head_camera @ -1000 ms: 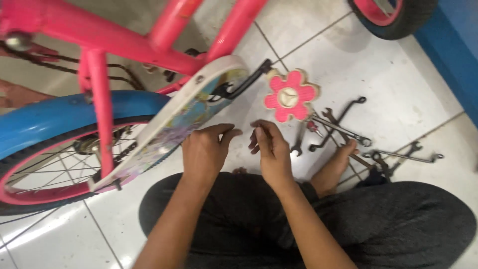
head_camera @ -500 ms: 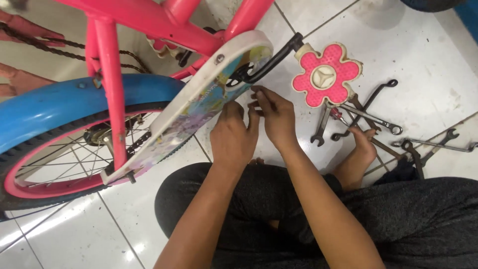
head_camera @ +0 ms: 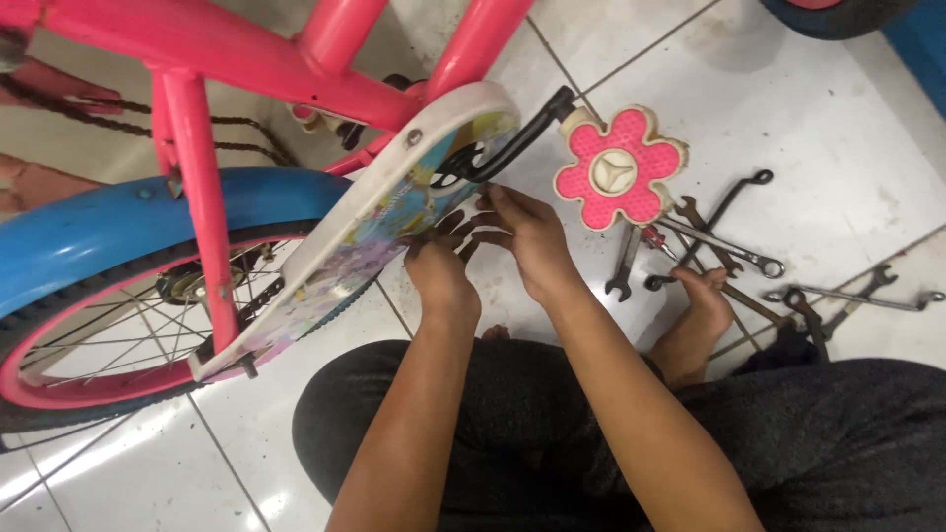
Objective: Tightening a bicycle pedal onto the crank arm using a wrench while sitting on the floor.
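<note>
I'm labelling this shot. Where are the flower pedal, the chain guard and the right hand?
flower pedal [head_camera: 618, 169], head view, pale centre.
chain guard [head_camera: 335, 258], head view, middle of the printed panel.
right hand [head_camera: 532, 241], head view, back of the hand.

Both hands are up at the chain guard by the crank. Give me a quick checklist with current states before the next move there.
1. Both hands at the work spot: ok. The left hand and right hand meet at the edge of the chain guard.
2. Either hand holding a tool: cannot tell; fingers overlap, nothing clearly gripped.
3. Crank arm out of the fingers' way: not ok, it sits just above them.
4. Flower-shaped pedal on the crank: ok.
5. Wrenches close by: ok, spread on the tiled floor right of the right hand.
6. Guard bolt seated: cannot tell.
</note>
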